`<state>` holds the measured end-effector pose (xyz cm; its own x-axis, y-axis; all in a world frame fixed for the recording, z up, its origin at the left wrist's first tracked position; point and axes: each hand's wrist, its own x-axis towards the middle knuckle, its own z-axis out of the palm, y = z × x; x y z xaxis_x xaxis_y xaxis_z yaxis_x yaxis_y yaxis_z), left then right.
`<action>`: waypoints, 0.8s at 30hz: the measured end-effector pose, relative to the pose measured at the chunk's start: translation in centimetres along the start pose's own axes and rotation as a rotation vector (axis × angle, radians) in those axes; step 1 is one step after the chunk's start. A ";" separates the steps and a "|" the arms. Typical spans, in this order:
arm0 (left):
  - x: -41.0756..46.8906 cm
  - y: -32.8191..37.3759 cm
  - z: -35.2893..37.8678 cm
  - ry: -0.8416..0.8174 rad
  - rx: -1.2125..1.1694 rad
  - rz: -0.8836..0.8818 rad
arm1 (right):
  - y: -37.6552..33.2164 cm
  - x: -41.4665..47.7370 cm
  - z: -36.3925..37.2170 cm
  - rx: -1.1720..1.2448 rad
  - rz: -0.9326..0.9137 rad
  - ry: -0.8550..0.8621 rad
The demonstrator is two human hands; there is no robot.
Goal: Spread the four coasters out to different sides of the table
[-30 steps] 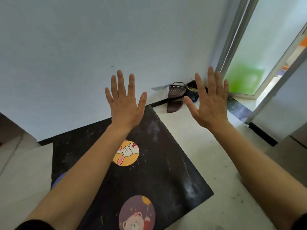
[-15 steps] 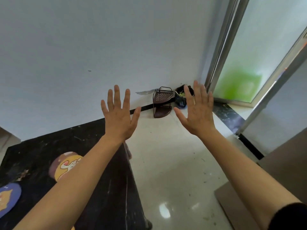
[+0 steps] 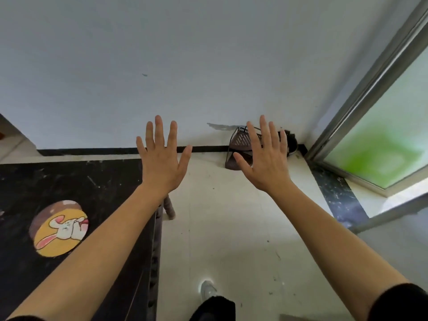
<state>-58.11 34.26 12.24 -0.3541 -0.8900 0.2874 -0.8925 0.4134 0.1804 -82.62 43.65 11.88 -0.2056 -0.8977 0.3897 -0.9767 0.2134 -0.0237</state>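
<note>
A round yellow coaster with a rabbit picture [image 3: 60, 230] lies on the black table [image 3: 76, 181] at the left, on top of a brown coaster [image 3: 55, 206] whose upper edge peeks out behind it. No other coasters are in view. My left hand [image 3: 162, 158] is raised with fingers spread, past the table's right edge, holding nothing. My right hand [image 3: 266, 158] is raised the same way over the floor, empty, fingers apart. Both hands are well away from the coasters.
The table's right edge [image 3: 156, 239] runs down the middle, with a table leg [image 3: 169, 208] below my left hand. A brown corner rack [image 3: 240, 147] stands against the white wall. A sliding glass door [image 3: 382, 147] is at right. My shoe [image 3: 207, 290] is on the pale floor.
The view has swung right and off the table. The purple bear coaster and blue coaster have left the view. Both hands stay raised and spread, empty.
</note>
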 end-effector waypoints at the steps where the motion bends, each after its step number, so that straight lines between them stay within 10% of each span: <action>1: 1.2 -0.3 0.9 -0.010 -0.007 -0.021 | 0.1 1.7 1.0 0.005 -0.010 -0.023; 13: 3.5 -10.9 2.2 -0.081 0.085 -0.388 | -11.1 17.0 9.1 0.157 -0.385 -0.216; 24: -2.0 -17.7 2.8 -0.051 0.095 -1.063 | -29.2 23.3 17.0 0.312 -0.933 -0.324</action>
<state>-42.38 28.20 5.80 0.6093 -0.7928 -0.0145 -0.7675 -0.5943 0.2402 -59.96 9.98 6.03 0.6797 -0.7252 0.1103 -0.7191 -0.6884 -0.0951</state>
